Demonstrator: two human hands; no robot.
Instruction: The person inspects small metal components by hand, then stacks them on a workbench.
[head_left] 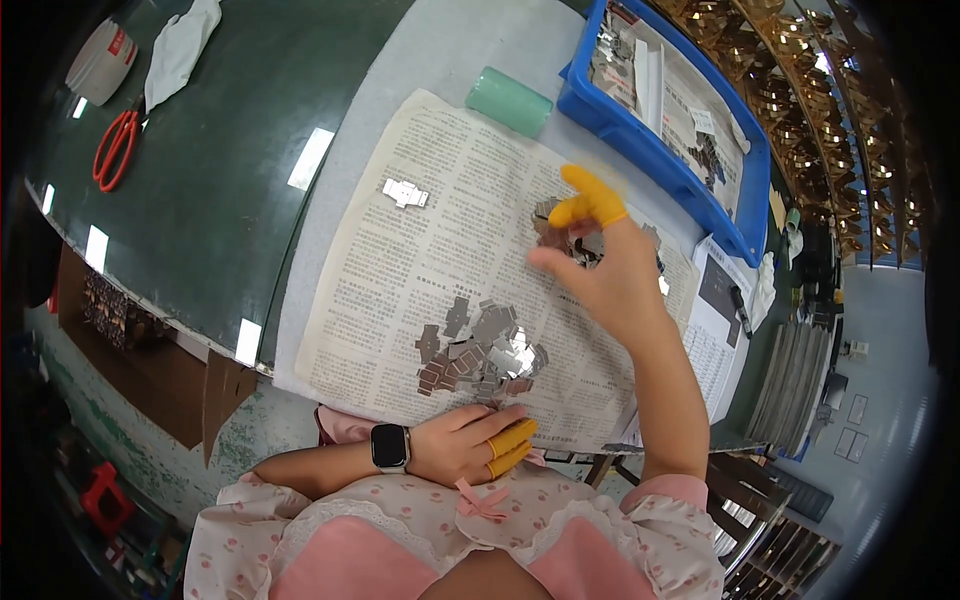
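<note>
My right hand (612, 265) is over a pile of small shiny metal plates (548, 212) toward the far right of a newspaper sheet (370, 300). Its thumb stands apart from the fingers, two of which wear yellow finger cots, and I see nothing held. My left hand (472, 445), with a watch on its wrist, lies flat at the sheet's near edge, two fingers in yellow cots. Just beyond it is a larger heap of flat, notched metal plates (485, 345). One bright group of plates (405, 193) lies alone at the far left of the paper.
A green cylinder (509, 101) rests at the paper's far edge. Behind it stands a blue tray (655, 145) holding metal pieces. Printed sheets and a black pen (740, 311) are at the right. Red-handled scissors (117, 150), a white cloth (180, 52) and a tub (101, 62) occupy the dark green tabletop.
</note>
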